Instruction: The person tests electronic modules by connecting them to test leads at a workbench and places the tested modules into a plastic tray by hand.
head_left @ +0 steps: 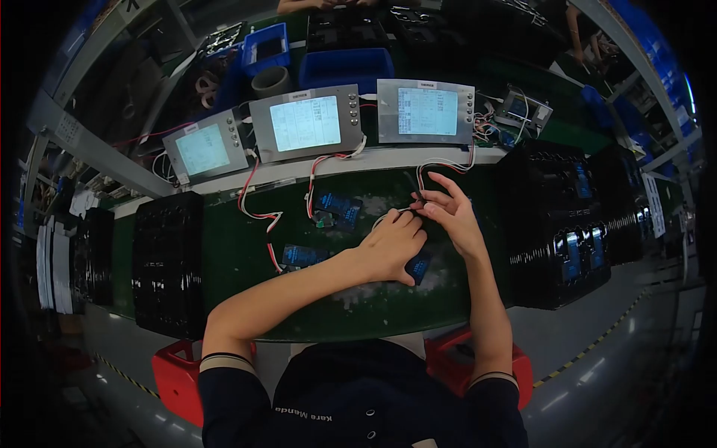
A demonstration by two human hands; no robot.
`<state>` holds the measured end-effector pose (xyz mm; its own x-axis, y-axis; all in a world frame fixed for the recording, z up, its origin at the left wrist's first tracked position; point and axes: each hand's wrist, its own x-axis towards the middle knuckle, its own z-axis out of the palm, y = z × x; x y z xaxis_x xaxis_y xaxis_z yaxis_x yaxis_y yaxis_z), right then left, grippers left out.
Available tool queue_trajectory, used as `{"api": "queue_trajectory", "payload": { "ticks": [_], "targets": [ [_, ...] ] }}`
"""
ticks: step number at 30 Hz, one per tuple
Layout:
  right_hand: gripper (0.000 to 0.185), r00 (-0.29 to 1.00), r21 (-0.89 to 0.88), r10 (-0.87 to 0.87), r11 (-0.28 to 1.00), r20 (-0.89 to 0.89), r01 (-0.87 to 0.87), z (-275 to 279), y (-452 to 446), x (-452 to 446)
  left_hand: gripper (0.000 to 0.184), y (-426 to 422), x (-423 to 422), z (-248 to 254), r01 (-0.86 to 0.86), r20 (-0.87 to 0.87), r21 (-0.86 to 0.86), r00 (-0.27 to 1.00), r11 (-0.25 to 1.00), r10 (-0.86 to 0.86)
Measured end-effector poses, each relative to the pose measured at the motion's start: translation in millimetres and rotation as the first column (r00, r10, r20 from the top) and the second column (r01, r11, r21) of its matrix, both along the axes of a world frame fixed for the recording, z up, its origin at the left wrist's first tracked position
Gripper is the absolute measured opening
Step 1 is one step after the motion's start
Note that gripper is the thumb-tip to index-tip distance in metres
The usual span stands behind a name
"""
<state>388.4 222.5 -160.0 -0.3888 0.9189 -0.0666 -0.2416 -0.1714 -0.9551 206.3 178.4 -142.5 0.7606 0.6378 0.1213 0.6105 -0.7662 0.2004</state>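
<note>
Left grip [394,245]: bare hand, back uppermost, fingers curled, centre of the clock; thumb down at the near battery pack; whether it holds pack or wires cannot be told

Right grip [452,211]: bare hand at 2 o'clock, just beside the left; narrow pinch on a slim black piece [418,197], detail too small to read

Near battery pack [421,266]: blue wrap, between 4 and 5 o'clock, on the green counter [321,313], partly hidden by the left grip

Upper battery pack [345,212]: blue wrap, white lettering, at 10 o'clock; small green part [323,220] at its left end

Lower battery pack [305,256]: blue wrap, at 9 o'clock, flat on the counter

Display units, three, grey, screens lit: left display [202,148] at 10 o'clock, centre display [306,123] at 11, right display [426,112] at 12

Leads, red and white: left set [258,216] running to the lower pack; centre set [312,175] to the green part; right set [444,163] curving down towards the right grip

Black trays, stacked: left stack [168,261] at 9 o'clock, right stack [556,224] at 3

Blue bins, two: larger bin [347,69] between 11 and 12 o'clock, smaller bin [265,46] at 11; tape roll [270,81] near both

Red stool [178,384]: at 8 o'clock, below the counter edge
</note>
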Motion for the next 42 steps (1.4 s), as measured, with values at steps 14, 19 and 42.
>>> {"api": "queue_trajectory", "payload": {
  "ticks": [14,19,42],
  "targets": [
    [0.057,0.995,-0.052,-0.006,0.999,-0.098,0.000,0,0,4,0.013,-92,-187,83,-0.333,0.488,-0.777,0.216,0.534,0.846],
    [0.059,0.985,-0.018,0.042,0.999,-0.169,-0.045,-5,4,7,0.017,-145,-304,107,-0.671,0.504,-0.676,-0.119,0.304,0.855],
    [0.066,1.000,0.126,0.011,0.992,0.022,-0.014,-2,-3,-5,0.024,-101,-343,57,-0.991,0.597,-0.090,0.029,0.103,0.802]
  ]
}}
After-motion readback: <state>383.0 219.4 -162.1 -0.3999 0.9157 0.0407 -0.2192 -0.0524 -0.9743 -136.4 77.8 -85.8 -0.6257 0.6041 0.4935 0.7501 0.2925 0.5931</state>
